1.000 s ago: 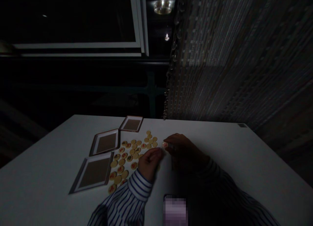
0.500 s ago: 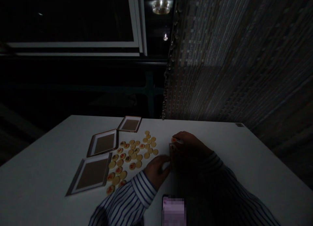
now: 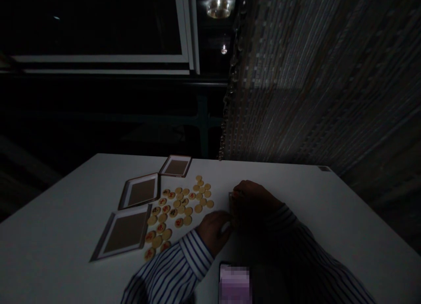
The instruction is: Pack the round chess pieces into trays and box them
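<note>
Between my hands lies a dark narrow tray or box (image 3: 230,199), mostly hidden by shadow and my fingers. My left hand (image 3: 214,230) is closed in a curved pinch at its near left edge. Over the tray's far end, my right hand (image 3: 255,196) has its fingers bent around a xiangqi piece (image 3: 235,193), of which only a little red marking shows. Left of my hands, several round wooden xiangqi pieces (image 3: 181,209) lie scattered, some with red or black characters up, others plain.
Three shallow frame-like trays or lids (image 3: 147,225) lie along the left of the white table (image 3: 59,225). A phone (image 3: 234,284) with a lit screen is at the near edge. Behind the table hang a string curtain (image 3: 279,98) and a dark window (image 3: 98,57).
My right hand has lowered and drawn slightly nearer, bringing the red-marked piece from beyond the tray's far end to over it. My left hand stays at the tray's edge.
</note>
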`<move>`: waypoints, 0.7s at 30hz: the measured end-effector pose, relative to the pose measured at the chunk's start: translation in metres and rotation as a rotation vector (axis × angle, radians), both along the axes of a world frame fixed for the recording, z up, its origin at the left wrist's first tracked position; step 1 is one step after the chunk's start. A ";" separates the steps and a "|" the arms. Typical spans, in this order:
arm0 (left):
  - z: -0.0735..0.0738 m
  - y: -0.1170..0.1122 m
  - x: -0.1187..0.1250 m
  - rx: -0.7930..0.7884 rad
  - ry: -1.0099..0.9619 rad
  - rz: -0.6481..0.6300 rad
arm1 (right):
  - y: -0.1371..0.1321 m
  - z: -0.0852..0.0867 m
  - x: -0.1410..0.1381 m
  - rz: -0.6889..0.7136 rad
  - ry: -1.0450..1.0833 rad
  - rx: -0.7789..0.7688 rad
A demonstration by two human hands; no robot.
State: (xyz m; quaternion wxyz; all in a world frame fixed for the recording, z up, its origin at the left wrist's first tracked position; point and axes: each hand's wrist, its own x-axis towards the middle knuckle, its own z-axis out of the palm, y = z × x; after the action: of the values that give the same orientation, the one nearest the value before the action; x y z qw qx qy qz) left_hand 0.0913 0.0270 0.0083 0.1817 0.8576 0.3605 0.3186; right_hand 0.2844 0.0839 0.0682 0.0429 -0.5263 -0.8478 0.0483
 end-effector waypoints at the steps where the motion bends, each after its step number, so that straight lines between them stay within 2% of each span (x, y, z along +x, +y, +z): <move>1: 0.000 0.000 0.000 0.007 0.000 0.001 | 0.000 -0.001 0.000 -0.001 -0.008 -0.007; 8: -0.006 0.001 0.000 -0.004 0.022 0.001 | -0.004 0.000 -0.002 0.027 -0.030 -0.012; 15: -0.003 0.001 0.001 0.012 0.017 0.008 | -0.003 0.002 -0.003 0.015 -0.081 -0.035; 21: -0.002 0.000 0.000 0.032 0.012 0.007 | -0.005 0.007 -0.003 0.023 -0.044 -0.082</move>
State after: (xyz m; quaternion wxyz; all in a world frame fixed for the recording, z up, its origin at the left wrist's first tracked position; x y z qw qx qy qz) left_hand 0.0916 0.0273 0.0061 0.1648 0.8611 0.3595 0.3195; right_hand 0.2814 0.0788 0.0750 0.0022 -0.5188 -0.8518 0.0718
